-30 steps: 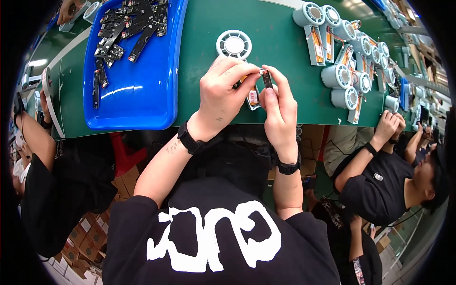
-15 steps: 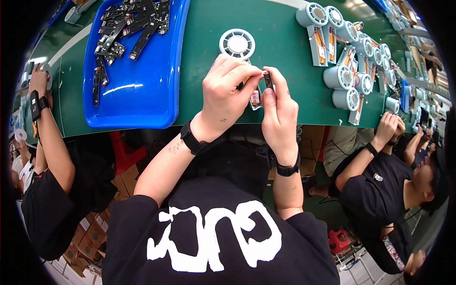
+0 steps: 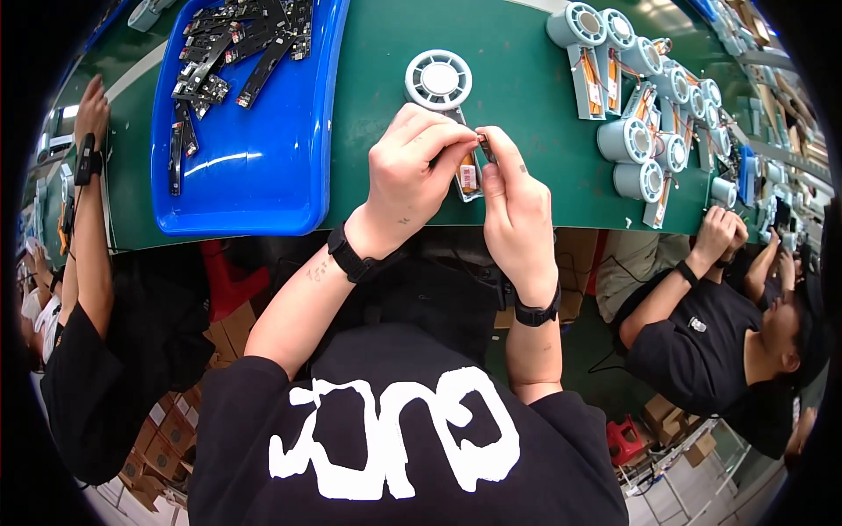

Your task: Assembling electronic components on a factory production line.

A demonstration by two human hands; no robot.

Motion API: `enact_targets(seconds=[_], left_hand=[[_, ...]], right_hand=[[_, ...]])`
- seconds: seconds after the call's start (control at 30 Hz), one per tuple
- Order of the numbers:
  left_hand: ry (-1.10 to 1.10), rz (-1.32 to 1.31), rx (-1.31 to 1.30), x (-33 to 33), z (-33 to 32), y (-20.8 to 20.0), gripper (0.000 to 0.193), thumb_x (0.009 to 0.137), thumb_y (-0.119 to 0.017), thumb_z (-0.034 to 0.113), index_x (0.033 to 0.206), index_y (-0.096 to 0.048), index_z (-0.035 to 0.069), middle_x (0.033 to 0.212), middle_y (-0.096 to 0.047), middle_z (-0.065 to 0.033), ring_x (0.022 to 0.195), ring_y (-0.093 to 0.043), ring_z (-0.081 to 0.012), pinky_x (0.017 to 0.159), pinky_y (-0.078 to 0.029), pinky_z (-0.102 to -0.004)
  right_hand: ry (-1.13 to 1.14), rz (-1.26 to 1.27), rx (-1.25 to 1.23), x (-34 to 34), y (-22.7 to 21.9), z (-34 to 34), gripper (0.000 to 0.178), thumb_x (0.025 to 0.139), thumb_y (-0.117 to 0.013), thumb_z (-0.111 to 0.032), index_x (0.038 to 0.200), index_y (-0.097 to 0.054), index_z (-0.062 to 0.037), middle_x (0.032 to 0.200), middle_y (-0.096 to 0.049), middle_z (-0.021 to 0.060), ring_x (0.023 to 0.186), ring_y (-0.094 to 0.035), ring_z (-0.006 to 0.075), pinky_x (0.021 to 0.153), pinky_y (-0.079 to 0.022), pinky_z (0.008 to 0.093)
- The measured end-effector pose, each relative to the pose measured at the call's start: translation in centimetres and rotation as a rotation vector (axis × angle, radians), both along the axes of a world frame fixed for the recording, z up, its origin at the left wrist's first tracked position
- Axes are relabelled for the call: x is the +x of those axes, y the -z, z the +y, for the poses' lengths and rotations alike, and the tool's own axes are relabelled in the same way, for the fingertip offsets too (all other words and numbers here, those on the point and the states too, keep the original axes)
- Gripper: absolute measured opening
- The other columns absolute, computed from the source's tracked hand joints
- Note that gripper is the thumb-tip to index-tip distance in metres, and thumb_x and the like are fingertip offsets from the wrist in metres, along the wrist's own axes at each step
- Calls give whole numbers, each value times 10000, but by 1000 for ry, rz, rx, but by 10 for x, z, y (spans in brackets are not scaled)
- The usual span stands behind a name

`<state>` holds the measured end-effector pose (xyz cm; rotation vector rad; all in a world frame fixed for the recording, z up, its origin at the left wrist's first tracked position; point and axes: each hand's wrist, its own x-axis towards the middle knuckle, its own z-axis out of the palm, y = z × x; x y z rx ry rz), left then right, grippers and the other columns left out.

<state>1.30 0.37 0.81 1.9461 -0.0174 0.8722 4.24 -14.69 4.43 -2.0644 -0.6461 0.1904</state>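
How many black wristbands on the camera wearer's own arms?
2. The left wristband sits on the wrist below the left hand; the right wristband sits below the right hand. Any under the sleeves would be hidden.

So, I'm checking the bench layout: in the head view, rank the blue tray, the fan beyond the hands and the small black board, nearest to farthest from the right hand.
1. Small black board: held in the right hand.
2. Fan: ahead, slightly left.
3. Blue tray: farther left.
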Motion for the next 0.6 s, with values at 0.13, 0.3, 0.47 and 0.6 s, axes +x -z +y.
enact_targets(seconds=[0.13, 0.3, 0.47, 0.6], left_hand=[[6, -20, -4, -1, 1, 4, 149, 780, -774, -80, 894, -738, 9, 851, -713, -83, 787, -658, -222, 663, -546, -305], [45, -31, -17, 0, 2, 7, 149, 779, -774, -79, 896, -735, 5, 854, -719, -86, 789, -658, -226, 669, -547, -307], [65, -38, -20, 0, 3, 7, 147, 779, -776, -76, 894, -734, 7, 852, -720, -89, 792, -661, -230, 675, -548, -313], [94, -23, -48, -3, 5, 6, 144, 783, -781, -68, 895, -733, 8, 852, -721, -89, 799, -668, -232, 684, -550, -317]], right_hand=[[-44, -29, -17, 0, 1, -4, 363, 1026, -539, -66, 1388, -547, -38, 879, -677, 236, 790, -681, 413, 677, -524, 438], [-93, 13, 5, 3, 1, -9, 389, 1026, -541, -68, 1413, -533, -41, 860, -669, 234, 784, -673, 415, 678, -521, 435], [-108, -4, -15, 4, -2, -10, 387, 1026, -537, -58, 1413, -530, -38, 853, -662, 231, 765, -662, 412, 676, -521, 411], [-155, 42, 14, 4, -6, -11, 372, 1024, -533, -40, 1396, -533, -27, 854, -667, 211, 733, -659, 384, 679, -521, 382]])
